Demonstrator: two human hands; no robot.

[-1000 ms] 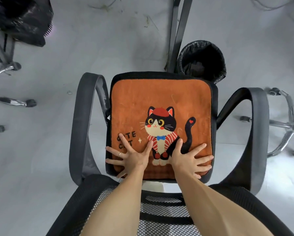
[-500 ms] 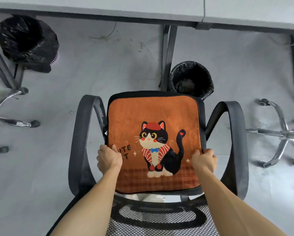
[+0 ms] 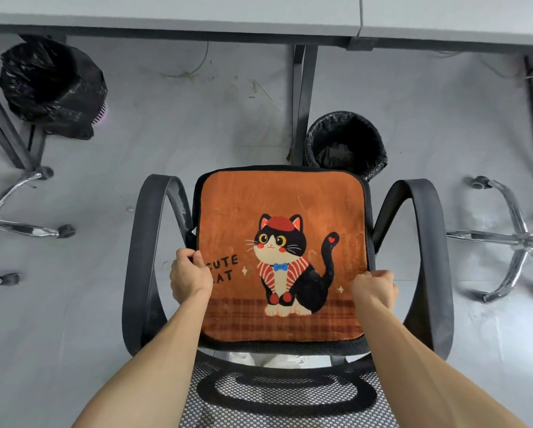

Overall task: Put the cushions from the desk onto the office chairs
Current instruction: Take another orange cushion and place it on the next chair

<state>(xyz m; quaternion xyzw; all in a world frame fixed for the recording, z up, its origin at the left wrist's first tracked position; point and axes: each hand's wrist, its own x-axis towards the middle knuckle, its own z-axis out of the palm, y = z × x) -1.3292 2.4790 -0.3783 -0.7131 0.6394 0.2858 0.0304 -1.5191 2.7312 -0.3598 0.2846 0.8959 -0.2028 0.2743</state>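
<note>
Cushion [image 3: 280, 242] is laid flat on the seat of the office chair [image 3: 144, 242], between the two armrests and covering nearly the whole seat. It is gripped at both side edges: the left hand [image 3: 189, 274] is curled round the left edge beside the "CUTE CAT" lettering, and the right hand [image 3: 373, 288] is curled on the right edge. Right fingers [image 3: 379, 274] are bent; how far they wrap under cannot be told.

Step judged: final squaring of the cushion on the seat, placement nearly done. Next move calls for both edges to be let go once the cushion is centred, with a small tug only if it is skewed.

Orientation: the cushion is roughly square, so no clear long axis is seen. The cat's head points toward the desk [image 3: 166, 13] and its feet toward the mesh backrest [image 3: 283, 406]. The edges run about parallel to the armrests.
</note>
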